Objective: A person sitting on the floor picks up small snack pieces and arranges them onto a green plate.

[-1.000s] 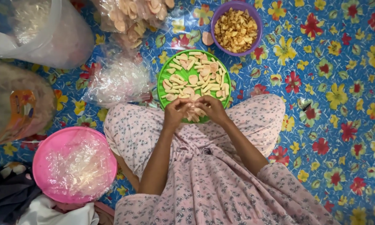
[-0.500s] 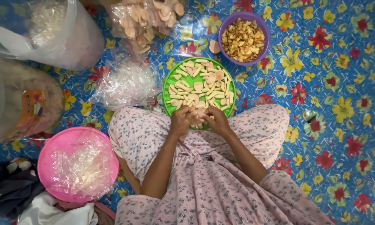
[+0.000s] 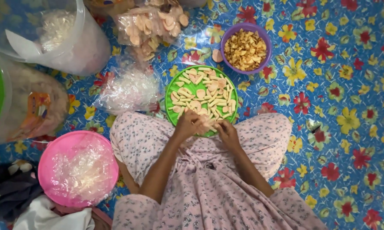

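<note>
Clear bag of round crackers [image 3: 151,25] lies top centre. Crumpled clear bags [image 3: 126,89] lie beside the green plate [image 3: 171,91]. Orange-and-blue label [image 3: 34,113] on clear container [image 3: 25,106], left.

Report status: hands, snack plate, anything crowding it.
Left hand and right hand both at near rim of green plate, pinching pale snack pieces. Plate full, flat on mat. Purple bowl apart; plastic bags touch plate's left edge.

Pretty even, soft indoor light, hardly any shadows; plastic bags [image 3: 128,89] glare a bit (edges look stretched/soft tbh).
</note>
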